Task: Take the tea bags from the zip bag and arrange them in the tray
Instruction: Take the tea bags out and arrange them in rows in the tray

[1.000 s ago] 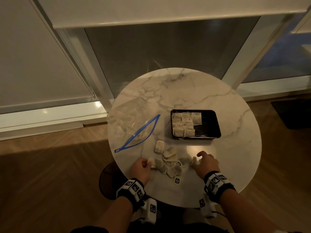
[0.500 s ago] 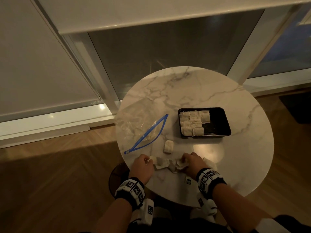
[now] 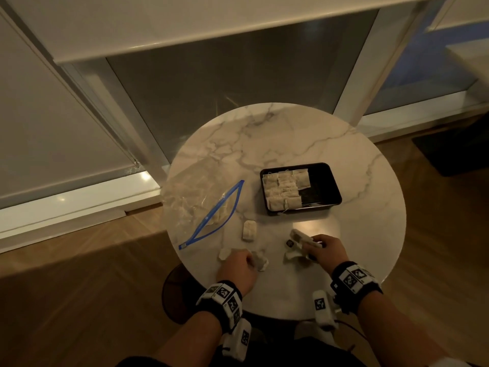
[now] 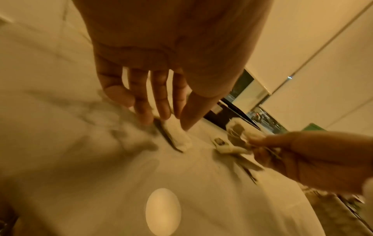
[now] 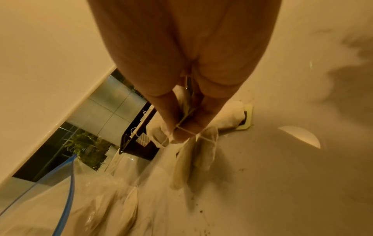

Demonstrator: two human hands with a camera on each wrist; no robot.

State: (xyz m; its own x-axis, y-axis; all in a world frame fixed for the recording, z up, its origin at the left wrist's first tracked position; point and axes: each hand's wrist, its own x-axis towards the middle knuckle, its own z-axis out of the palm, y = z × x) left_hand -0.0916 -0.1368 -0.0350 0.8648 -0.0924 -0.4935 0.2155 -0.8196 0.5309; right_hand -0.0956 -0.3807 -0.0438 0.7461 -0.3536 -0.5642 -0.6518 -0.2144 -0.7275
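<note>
Right wrist view shows the right hand (image 5: 181, 121) pinching light, limp tea bags (image 5: 193, 153), best held by their paper bodies.

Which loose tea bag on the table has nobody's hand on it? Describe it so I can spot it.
Start at the round marble table and find the black tray. Just nearer the person than the tray's left corner, right of the zip bag, lies a single tea bag. It lies alone, clear of both hands, unlike the others.

Round marble tbl (image 3: 304, 133), wood floor (image 3: 79, 300), dark window (image 3: 225, 75) behind.
</note>
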